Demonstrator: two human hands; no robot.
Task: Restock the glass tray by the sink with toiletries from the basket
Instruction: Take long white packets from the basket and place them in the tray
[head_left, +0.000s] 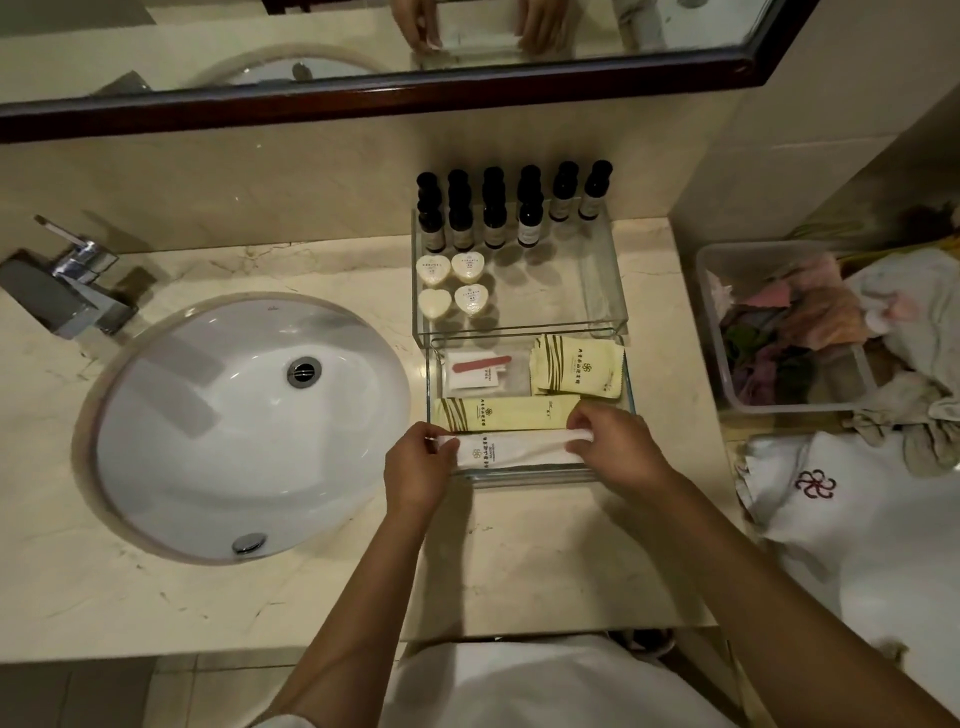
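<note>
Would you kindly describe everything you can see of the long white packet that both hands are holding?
The long white packet is narrow, flat and soft-looking, with a small dark red logo and print near its left end. It lies crosswise along the near side of the front glass tray, right beside a long yellow packet. The left hand pinches its left end, the right hand its right end.

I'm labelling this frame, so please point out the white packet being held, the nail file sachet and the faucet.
white packet (511, 449): head view, on its printed middle.
nail file sachet (475, 366): head view, on the pink file inside.
faucet (57, 299): head view, on the top of its spout.
</note>
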